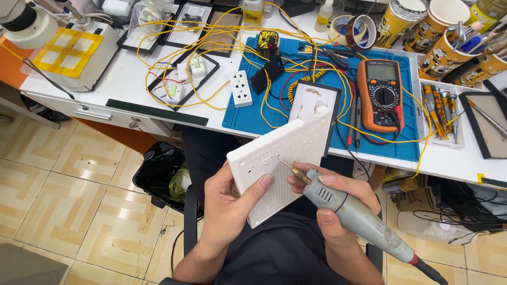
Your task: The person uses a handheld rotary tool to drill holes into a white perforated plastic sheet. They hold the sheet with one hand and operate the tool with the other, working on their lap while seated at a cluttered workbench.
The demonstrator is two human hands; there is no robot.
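Observation:
My left hand (227,208) grips a white perforated plastic panel (277,158) by its lower left edge, thumb on the face, tilted over my lap. My right hand (330,203) holds a grey pen-shaped rotary tool (351,211) like a pencil. Its thin metal bit (288,168) touches the panel's face near the middle. A dark cord leaves the tool's back end at the lower right.
A white workbench (132,79) ahead carries a blue mat (317,100), an orange multimeter (381,95), tangled yellow wires (211,53), a white socket strip (240,88), tape rolls (354,29) and cups of tools (443,42). A black bin bag (161,171) sits on the tiled floor to my left.

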